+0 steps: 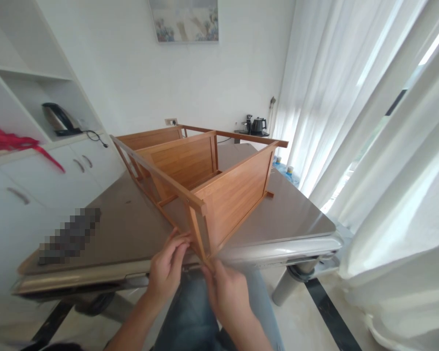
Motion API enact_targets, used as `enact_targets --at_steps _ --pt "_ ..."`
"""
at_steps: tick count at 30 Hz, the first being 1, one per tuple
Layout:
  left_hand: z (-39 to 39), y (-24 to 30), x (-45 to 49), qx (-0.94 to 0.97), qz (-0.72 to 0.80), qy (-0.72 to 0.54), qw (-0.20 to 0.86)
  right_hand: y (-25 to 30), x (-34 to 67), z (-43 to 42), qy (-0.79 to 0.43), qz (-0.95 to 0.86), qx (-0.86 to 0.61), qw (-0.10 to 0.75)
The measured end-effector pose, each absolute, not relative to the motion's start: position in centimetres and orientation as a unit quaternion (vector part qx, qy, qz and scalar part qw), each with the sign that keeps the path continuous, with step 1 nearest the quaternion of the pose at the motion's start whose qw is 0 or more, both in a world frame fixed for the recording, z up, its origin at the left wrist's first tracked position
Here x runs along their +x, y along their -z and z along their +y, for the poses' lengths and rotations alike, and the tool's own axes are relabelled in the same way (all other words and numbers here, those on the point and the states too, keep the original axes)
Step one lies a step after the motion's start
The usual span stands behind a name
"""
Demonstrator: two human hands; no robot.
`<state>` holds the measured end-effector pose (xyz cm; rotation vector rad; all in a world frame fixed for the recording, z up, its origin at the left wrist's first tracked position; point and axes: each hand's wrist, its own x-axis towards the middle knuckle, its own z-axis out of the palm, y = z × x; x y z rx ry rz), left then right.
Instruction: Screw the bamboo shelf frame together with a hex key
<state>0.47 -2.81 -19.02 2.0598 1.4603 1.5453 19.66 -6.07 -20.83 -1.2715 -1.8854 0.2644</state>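
Note:
A brown wooden shelf rack (pixel 237 195) lies on its side across the table, its panels standing upright between long rails. My left hand (pixel 167 263) is at the near lower rail, thumb and fingers pinched around it just left of the near panel. My right hand (pixel 227 290) is closed on the rail's near end, which sticks out at the table edge below the panel's corner. Its fingertips are partly hidden behind the hand, and I cannot tell whether anything small is held there.
The grey-brown tabletop (pixel 296 219) has a rounded, shiny front edge over thick legs. A blurred-out dark item (pixel 70 237) lies at its left. White cabinets hold a kettle (pixel 60 119) and red cloth (pixel 10 141). White curtains (pixel 351 97) hang right; water bottles (pixel 289 174) stand behind the table.

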Motion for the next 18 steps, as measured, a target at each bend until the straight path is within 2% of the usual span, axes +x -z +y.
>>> enact_targets --at_steps 4,8,12,18 --pt "-2.0 19.2 -0.7 0.678 0.502 -0.531 0.075 20.2 19.4 -6.0 -0.093 -0.753 -0.492 0.426" --pt "-1.6 18.8 -1.5 0.667 0.497 -0.545 0.106 19.0 19.4 -6.1 -0.114 -0.746 -0.478 0.449" --pt "-1.4 16.9 -1.4 0.693 0.408 -0.579 0.135 17.0 19.0 -6.1 -0.155 -0.737 -0.485 0.444" --pt "-0.1 13.5 0.3 0.759 0.359 -0.543 -0.007 15.1 17.7 -6.1 -0.195 -0.722 -0.496 0.440"
